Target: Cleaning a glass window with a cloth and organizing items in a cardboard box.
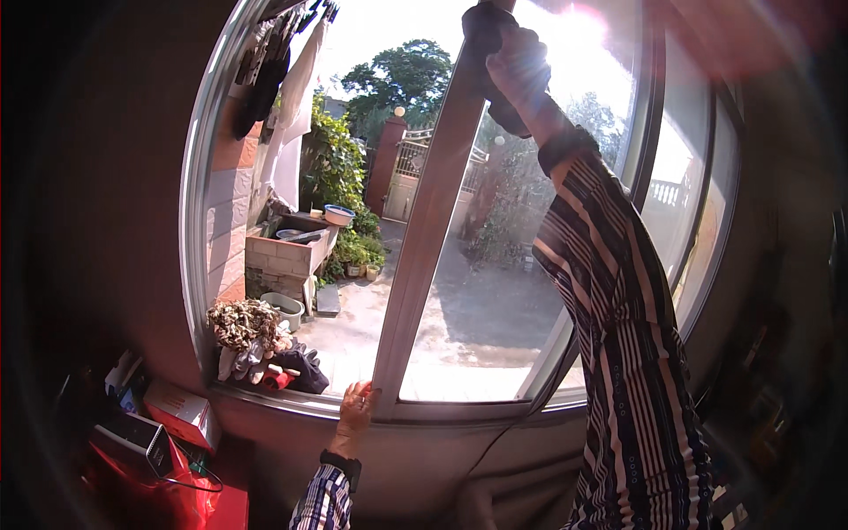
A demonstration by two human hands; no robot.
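At the window, my right hand [517, 66] clenched a dark cloth [484, 35] high on the near-upright frame bar [424, 238], my left hand [355, 408] released, flat against its base, sill [291, 405] cluttered leftward.

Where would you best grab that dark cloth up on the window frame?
Grip the bunched middle of the dark cloth from the room side, as the right hand does: it lies pressed against the upright window frame, so the far side is blocked.
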